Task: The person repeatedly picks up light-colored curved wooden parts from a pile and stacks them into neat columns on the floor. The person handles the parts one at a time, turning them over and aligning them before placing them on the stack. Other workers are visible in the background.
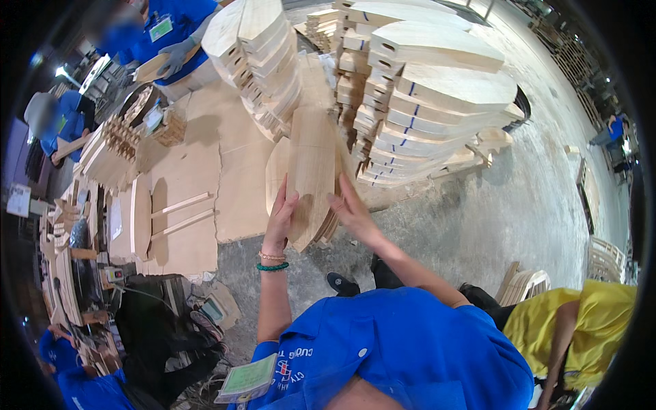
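Observation:
A long pale wooden board [312,157] with a tapered near end lies before me, over more boards of the same kind. My left hand [280,215] grips its left edge, with the thumb toward the top face. At the opposite edge, my right hand [352,210] holds it with the thumb on top and fingers along the side. Below the near end, the tips of several stacked boards [326,232] show. Another rounded board [277,174] lies just left of the held one, partly hidden by it.
Tall stacks of shaped boards [441,102] with blue marks rise at right; another stack [256,61] stands ahead. Cardboard [184,171] covers the left surface, bearing two thin sticks [181,217]. A gloved co-worker [174,58] handles wood at far left; a person in yellow [574,335] is at lower right.

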`<state>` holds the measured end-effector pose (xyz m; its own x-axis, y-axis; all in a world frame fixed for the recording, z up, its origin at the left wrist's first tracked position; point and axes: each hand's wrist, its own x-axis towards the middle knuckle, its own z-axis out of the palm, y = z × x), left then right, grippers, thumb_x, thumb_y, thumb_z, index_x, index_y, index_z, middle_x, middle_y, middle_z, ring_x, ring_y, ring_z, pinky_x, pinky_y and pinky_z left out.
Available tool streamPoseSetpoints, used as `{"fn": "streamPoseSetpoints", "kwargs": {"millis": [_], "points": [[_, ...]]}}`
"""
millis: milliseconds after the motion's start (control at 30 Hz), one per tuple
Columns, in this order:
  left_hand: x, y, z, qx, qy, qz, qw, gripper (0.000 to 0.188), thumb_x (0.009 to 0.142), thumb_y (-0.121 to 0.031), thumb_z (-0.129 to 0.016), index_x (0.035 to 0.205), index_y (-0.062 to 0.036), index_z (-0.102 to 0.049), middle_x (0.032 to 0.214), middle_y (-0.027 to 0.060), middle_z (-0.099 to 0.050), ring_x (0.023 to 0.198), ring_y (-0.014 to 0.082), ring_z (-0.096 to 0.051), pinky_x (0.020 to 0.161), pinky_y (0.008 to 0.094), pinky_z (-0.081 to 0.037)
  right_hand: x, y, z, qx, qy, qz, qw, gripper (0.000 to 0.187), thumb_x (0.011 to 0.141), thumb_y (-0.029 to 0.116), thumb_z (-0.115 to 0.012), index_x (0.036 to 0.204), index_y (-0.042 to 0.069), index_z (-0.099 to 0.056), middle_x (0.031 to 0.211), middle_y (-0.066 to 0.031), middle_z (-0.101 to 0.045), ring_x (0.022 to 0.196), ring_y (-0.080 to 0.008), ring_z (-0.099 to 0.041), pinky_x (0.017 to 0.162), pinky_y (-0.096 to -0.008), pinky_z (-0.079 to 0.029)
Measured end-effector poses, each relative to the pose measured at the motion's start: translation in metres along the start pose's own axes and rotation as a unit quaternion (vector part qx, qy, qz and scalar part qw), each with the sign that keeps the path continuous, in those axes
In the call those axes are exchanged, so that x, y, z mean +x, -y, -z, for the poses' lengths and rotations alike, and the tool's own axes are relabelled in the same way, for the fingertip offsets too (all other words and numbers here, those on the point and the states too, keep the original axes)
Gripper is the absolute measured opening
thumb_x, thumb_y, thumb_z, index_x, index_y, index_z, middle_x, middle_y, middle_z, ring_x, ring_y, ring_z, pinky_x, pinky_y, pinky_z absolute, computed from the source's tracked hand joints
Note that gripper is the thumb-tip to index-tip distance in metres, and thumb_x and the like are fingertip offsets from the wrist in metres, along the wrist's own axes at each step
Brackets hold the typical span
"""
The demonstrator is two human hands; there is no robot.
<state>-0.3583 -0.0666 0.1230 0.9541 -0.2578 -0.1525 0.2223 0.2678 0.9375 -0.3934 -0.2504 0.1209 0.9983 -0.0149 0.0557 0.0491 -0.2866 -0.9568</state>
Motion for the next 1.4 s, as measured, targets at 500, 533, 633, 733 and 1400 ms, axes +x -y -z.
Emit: {"fn": "streamPoseSetpoints", "kwargs": {"millis": [500,533,633,733,1400], "points": [[0.002,-0.027,-0.037,0.226,-0.084,-0.145,0.960,0.050,0.095,-0.022,-0.048,0.136,0.0031,-0.034,0.134,0.0157,-0.044,0.117,0.0218,-0.048,0.099,0.0336,-0.038,-0.014,0.006,0.053,0.096,0.120,-0.074,0.985,0.085,0.089,0.057,-0.045,0.142,-0.005,-0.020,0.148,-0.0237,-0.021,0.138,-0.0305,-0.021,0.112,-0.0343,-0.021],[-0.008,-0.041,-0.053,0.219,-0.105,-0.189,0.951,0.047,0.095,-0.022,-0.048,0.133,0.0040,-0.038,0.133,0.0164,-0.046,0.117,0.0224,-0.049,0.098,0.0340,-0.039,-0.021,-0.005,0.069,0.055,0.140,-0.091,0.984,0.077,0.090,0.055,-0.045,0.140,-0.001,-0.028,0.142,-0.0216,-0.032,0.133,-0.0297,-0.030,0.109,-0.0351,-0.026],[-0.032,-0.062,-0.099,0.155,-0.056,-0.193,0.967,0.034,0.095,-0.021,-0.048,0.117,0.0047,-0.051,0.121,0.0166,-0.055,0.110,0.0225,-0.054,0.095,0.0344,-0.041,-0.052,-0.062,0.133,-0.098,0.189,-0.103,0.972,0.050,0.092,0.041,-0.050,0.127,0.006,-0.050,0.122,-0.0153,-0.057,0.113,-0.0262,-0.054,0.096,-0.0364,-0.040],[-0.043,-0.058,-0.166,0.129,0.050,-0.168,0.976,0.024,0.095,-0.018,-0.048,0.091,0.0017,-0.061,0.101,0.0149,-0.064,0.096,0.0193,-0.058,0.087,0.0312,-0.043,-0.124,-0.155,0.188,-0.014,-0.023,-0.101,0.995,0.028,0.088,0.026,-0.051,0.104,0.007,-0.064,0.098,-0.0144,-0.065,0.087,-0.0261,-0.063,0.077,-0.0345,-0.048],[0.134,0.252,-0.658,-0.095,0.423,0.349,0.831,0.051,0.095,-0.039,-0.045,0.135,-0.0085,-0.035,0.136,0.0097,-0.045,0.121,0.0223,-0.046,0.100,0.0351,-0.037,-0.418,-0.328,0.496,0.402,-0.546,-0.426,0.599,0.033,0.088,0.031,-0.059,0.114,0.010,-0.053,0.103,-0.0130,-0.062,0.080,-0.0221,-0.062,0.067,-0.0346,-0.052]]}}
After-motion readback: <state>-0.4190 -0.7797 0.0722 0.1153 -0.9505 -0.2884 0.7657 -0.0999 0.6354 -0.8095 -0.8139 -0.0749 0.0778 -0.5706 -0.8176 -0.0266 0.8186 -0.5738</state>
